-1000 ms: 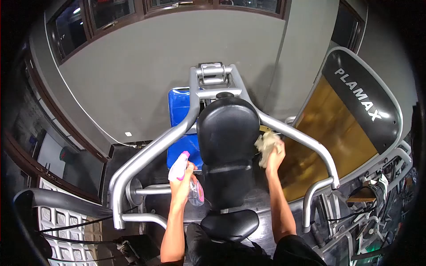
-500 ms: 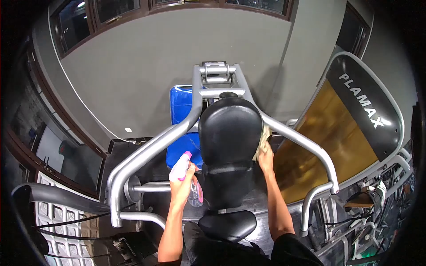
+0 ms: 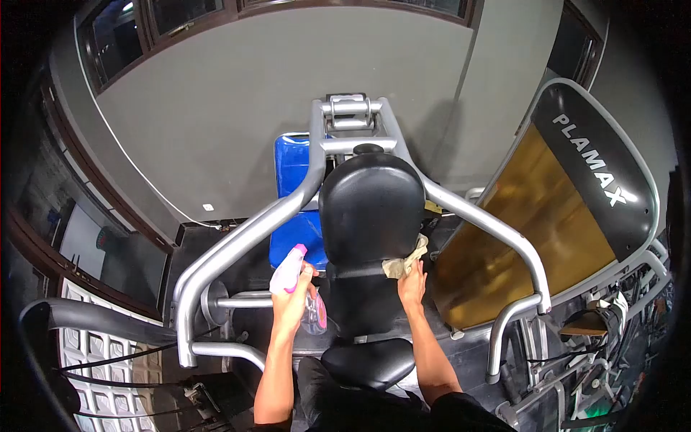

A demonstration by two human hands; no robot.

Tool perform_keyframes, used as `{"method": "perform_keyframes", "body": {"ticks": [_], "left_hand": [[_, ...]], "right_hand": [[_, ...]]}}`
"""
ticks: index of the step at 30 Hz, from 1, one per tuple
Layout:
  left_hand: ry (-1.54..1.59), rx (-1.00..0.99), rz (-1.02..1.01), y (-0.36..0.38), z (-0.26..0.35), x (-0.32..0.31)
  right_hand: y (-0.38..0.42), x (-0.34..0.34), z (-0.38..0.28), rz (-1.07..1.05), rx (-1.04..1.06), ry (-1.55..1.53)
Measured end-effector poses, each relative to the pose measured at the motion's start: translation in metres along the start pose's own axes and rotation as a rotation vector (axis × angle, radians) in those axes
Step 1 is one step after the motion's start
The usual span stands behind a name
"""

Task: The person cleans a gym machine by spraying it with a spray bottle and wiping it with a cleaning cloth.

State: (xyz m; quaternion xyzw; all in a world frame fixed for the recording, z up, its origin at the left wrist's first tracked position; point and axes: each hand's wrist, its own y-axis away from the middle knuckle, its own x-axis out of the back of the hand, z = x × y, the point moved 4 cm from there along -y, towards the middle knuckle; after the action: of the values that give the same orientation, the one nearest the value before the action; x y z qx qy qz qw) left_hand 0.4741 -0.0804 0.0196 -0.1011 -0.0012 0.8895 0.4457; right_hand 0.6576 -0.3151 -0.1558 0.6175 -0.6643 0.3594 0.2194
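Observation:
My left hand is closed around a clear spray bottle with a white and pink nozzle, left of the black backrest. At the backrest's lower right edge, my right hand has a pale yellow cloth at its fingertips. The cloth lies partly over the padding near the seam between the upper pad and the lower pad. Below these is the black seat.
Curved silver machine arms flank the backrest. A blue pad stands behind it on the left. To the right is a tall PLAMAX panel, with more gym equipment at the far right.
My right hand and the cloth have moved down and left along the backrest's right edge, onto the seam area. My left hand still holds the bottle, nearly unmoved.

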Motion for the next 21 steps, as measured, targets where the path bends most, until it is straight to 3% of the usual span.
{"method": "perform_keyframes", "body": {"ticks": [7, 9, 16, 19, 20, 21], "left_hand": [[0.02, -0.024, -0.019, 0.0, -0.001, -0.001], [0.017, -0.017, -0.019, 0.0, 0.001, -0.001], [0.018, 0.0, 0.001, 0.001, 0.002, -0.002], [0.012, 0.021, -0.015, 0.001, 0.001, -0.001], [0.011, 0.025, -0.013, 0.001, 0.001, -0.001], [0.008, 0.031, -0.014, 0.001, 0.001, -0.002]], "right_hand": [[0.006, 0.009, -0.019, -0.109, 0.107, 0.306], [0.01, 0.001, -0.02, -0.058, 0.234, 0.394], [0.018, -0.005, -0.027, -0.156, 0.26, 0.577], [0.033, -0.001, -0.043, -0.141, 0.36, 0.579], [0.039, -0.006, -0.045, -0.3, 0.328, 0.583], [0.05, -0.005, -0.059, -0.198, 0.503, 0.462]]}}
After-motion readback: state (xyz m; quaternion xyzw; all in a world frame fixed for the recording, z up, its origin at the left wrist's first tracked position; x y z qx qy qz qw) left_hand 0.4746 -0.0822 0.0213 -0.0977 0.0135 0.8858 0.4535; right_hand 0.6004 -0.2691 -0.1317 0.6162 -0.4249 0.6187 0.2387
